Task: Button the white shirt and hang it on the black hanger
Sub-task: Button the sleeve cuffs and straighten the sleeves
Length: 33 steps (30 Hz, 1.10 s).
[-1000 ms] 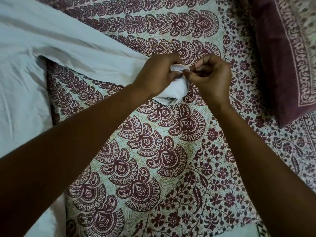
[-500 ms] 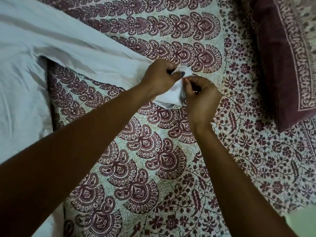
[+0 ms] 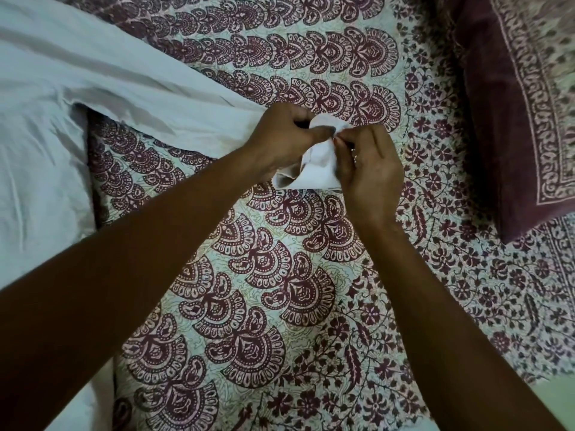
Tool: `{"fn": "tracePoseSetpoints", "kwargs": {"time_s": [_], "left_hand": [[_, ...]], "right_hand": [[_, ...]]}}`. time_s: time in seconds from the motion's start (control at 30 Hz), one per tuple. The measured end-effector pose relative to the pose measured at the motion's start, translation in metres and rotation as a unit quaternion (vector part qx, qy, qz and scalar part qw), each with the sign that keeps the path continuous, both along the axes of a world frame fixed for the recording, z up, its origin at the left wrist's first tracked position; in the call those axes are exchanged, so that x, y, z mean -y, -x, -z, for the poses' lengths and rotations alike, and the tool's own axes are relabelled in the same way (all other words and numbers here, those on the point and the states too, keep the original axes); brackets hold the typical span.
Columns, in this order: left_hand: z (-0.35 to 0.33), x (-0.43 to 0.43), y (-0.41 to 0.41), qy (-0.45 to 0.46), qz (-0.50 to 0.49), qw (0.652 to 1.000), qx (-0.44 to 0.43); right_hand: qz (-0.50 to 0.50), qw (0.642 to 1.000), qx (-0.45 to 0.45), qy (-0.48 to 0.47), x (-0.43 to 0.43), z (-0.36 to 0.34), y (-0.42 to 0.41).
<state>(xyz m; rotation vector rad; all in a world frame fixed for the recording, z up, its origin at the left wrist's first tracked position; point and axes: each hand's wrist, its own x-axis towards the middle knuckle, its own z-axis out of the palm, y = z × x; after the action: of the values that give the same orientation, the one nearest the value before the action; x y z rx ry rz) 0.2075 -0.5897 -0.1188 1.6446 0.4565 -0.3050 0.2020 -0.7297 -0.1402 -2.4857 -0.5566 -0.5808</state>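
The white shirt lies spread over the left of the bed, and one long sleeve stretches right to its cuff. My left hand grips the cuff from the left, thumb pressed on its top edge. My right hand pinches the same edge from the right, thumb and forefinger meeting my left thumb. Any button between the fingertips is hidden. No black hanger is in view.
The patterned maroon and white bedsheet covers the bed under my arms. A maroon pillow lies at the upper right. A pale strip of floor shows past the bed's edge at the lower right.
My right hand has dropped from beside the cuff to below and right of it, turning so its back faces me. Both hands keep their hold on the cuff.
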Motion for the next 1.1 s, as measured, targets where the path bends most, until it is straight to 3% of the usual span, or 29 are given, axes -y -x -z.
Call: {"fn": "tracePoseSetpoints", "kwargs": {"time_s": [0.17,0.3,0.5,0.6,0.7,0.83,1.1], "left_hand": [[-0.01,-0.007,-0.001,0.049,0.039,0.998,-0.012],[-0.012,-0.009,-0.004,0.057,0.027,0.998,0.002],[-0.011,-0.015,-0.004,0.029,0.062,0.998,-0.005],[-0.01,-0.019,-0.002,0.036,0.058,0.998,-0.007],[-0.009,-0.022,-0.003,0.019,0.058,0.998,0.006],[-0.005,-0.026,0.001,0.02,0.059,0.998,0.023],[0.004,-0.028,0.007,0.091,0.008,0.996,-0.013]], "right_hand": [[-0.037,0.999,-0.009,0.011,0.001,-0.006,-0.006],[-0.081,0.989,-0.118,-0.04,0.001,-0.015,-0.013],[-0.091,0.992,-0.067,-0.053,0.002,-0.017,-0.016],[-0.068,0.974,-0.151,-0.156,-0.005,-0.019,-0.017],[-0.039,0.929,-0.258,-0.263,-0.012,-0.02,-0.022],[-0.076,0.908,-0.323,-0.257,-0.013,-0.015,-0.026],[-0.11,0.908,-0.332,-0.231,-0.021,-0.011,-0.038]]}}
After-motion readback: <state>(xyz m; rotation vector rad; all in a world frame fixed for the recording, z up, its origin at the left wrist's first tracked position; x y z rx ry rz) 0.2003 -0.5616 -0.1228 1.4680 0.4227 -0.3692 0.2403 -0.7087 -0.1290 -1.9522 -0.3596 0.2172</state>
